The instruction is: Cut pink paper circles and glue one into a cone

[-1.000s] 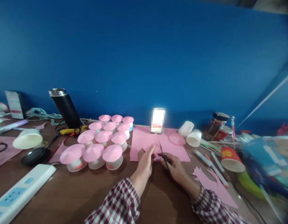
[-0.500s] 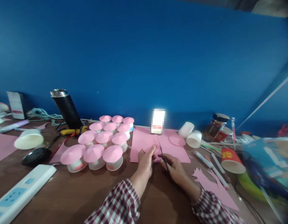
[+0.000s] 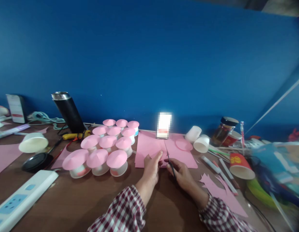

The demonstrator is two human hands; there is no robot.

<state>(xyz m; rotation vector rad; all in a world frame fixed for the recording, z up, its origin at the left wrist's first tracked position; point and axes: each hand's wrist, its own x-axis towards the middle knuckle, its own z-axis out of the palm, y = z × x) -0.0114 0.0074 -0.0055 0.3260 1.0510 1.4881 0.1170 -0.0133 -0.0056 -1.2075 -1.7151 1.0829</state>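
Observation:
Near the middle of the table, my left hand is closed on a pink paper piece, thumb on top. My right hand grips dark scissors by the handles, and their blades point up and away along the paper's right side. Fingers partly cover the paper's lower edge, so the exact cut line is hidden. Under and beyond both hands lie larger pink sheets. A pink paper disc rests on them at the right. Left of my hands stand several cups topped with pink paper cones.
Behind the paper stands a blurred bright phone. White paper cups, a lidded jar, a red cup, markers and pink scraps lie to the right. Leftward are a black flask and a power strip.
My hands, the paper and the scissors stay almost where they were, with only a slight shift. At far left, the pale cup and the pink sheet lie a little farther right.

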